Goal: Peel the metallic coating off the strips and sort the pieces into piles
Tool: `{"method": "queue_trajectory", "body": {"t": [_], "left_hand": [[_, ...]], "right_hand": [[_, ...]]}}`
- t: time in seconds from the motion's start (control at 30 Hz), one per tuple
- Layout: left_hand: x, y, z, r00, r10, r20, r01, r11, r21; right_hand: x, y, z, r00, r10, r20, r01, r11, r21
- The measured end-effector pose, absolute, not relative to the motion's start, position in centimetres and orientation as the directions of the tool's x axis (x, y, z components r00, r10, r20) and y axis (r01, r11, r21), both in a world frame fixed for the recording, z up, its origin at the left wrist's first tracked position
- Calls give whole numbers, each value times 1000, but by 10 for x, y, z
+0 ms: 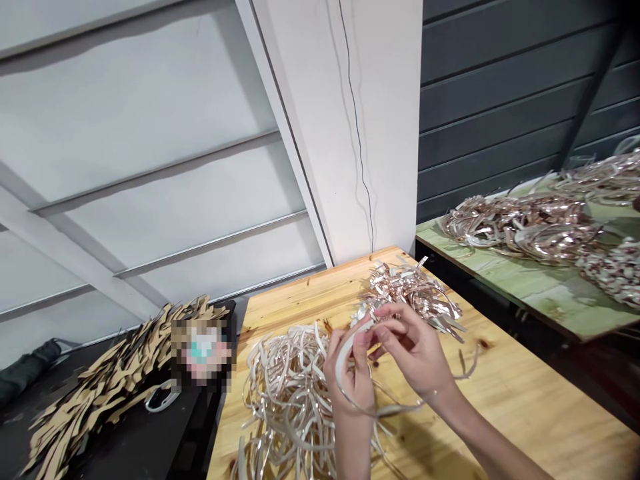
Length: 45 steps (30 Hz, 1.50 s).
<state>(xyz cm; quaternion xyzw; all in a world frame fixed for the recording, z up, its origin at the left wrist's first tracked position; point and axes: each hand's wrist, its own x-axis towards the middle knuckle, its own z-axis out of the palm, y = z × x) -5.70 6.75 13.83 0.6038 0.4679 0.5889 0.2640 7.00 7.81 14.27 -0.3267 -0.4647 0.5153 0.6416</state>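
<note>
My left hand (pixel 349 370) and my right hand (pixel 413 347) meet above a wooden table (pixel 525 400). Both pinch the same thin, curved whitish strip (pixel 345 347), which loops down below the hands. The left fingers grip it from below; the right fingers hold its upper end. Under and left of the hands lies a tangled pile of pale curved strips (pixel 285 393). Behind the hands sits a pile of shiny rose-gold strips (pixel 410 290).
A green table (pixel 525 283) at the right carries more rose-gold strip heaps (pixel 530 223). A dark surface (pixel 125 440) at the left holds a pile of tan pieces (pixel 110 380) and a blurred patch. White wall panels and a pillar stand behind.
</note>
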Motion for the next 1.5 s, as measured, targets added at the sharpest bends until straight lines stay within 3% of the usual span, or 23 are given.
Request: {"method": "queue_trajectory", "body": {"t": [0.33, 0.57, 0.73, 0.93, 1.07, 1.3, 1.5], "left_hand": [[-61, 68, 141, -24, 830, 557, 319, -522, 791], [-76, 64, 150, 178, 854, 489, 407, -516, 754], [-79, 66, 151, 217, 853, 475, 419, -521, 744], [-66, 64, 152, 110, 822, 558, 398, -551, 734], [-60, 64, 149, 10, 844, 536, 371, -501, 782], [-67, 69, 142, -28, 858, 513, 334, -476, 814], [-66, 65, 151, -10, 892, 451, 280, -431, 858]], "right_hand": [[74, 78, 145, 18, 963, 269, -193, 268, -944], [88, 71, 152, -35, 942, 334, 243, 332, -911], [87, 74, 153, -37, 965, 260, 199, 262, -944], [79, 75, 150, 77, 898, 434, 316, 390, -865], [77, 78, 146, 115, 877, 467, 328, 410, -851], [90, 83, 147, -98, 923, 371, 127, 382, -916], [86, 81, 153, -39, 918, 394, 188, 394, -900]]}}
